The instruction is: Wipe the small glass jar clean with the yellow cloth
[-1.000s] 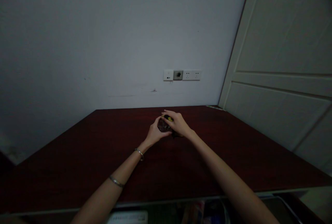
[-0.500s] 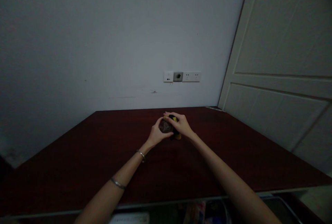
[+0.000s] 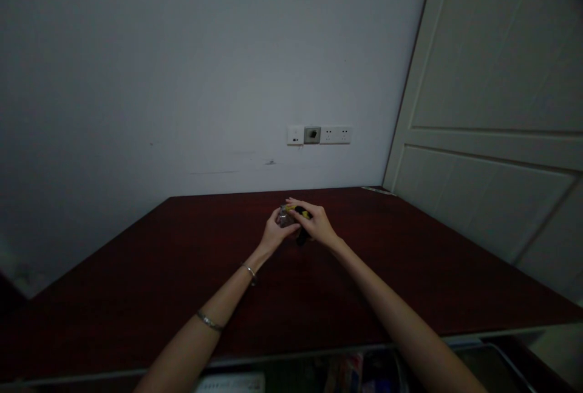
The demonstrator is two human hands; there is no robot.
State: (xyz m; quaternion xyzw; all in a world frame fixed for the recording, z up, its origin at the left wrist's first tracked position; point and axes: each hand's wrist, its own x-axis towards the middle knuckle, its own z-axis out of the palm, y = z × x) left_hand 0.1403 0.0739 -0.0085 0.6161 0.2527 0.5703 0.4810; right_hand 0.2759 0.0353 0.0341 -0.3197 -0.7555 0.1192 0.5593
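Both my hands meet over the far middle of a dark red-brown table (image 3: 182,271). My left hand (image 3: 273,234), with two thin bracelets on that arm, is closed round a small dark shiny object (image 3: 285,218) that I cannot identify. My right hand (image 3: 317,226) is closed on a small black-and-yellow thing (image 3: 302,223), its fingers pinching at the yellow part right beside the dark object. The two things touch or nearly touch between my hands. The light is dim and details are hard to see.
A pale wall rises behind the table with a row of sockets and switches (image 3: 319,135). A light panelled door (image 3: 492,138) stands at the right. Below the table's front edge lie some indistinct items (image 3: 346,375).
My right hand has shifted slightly left and its fingers have worked on the black-and-yellow thing, which has turned; both hands stayed together at the same spot.
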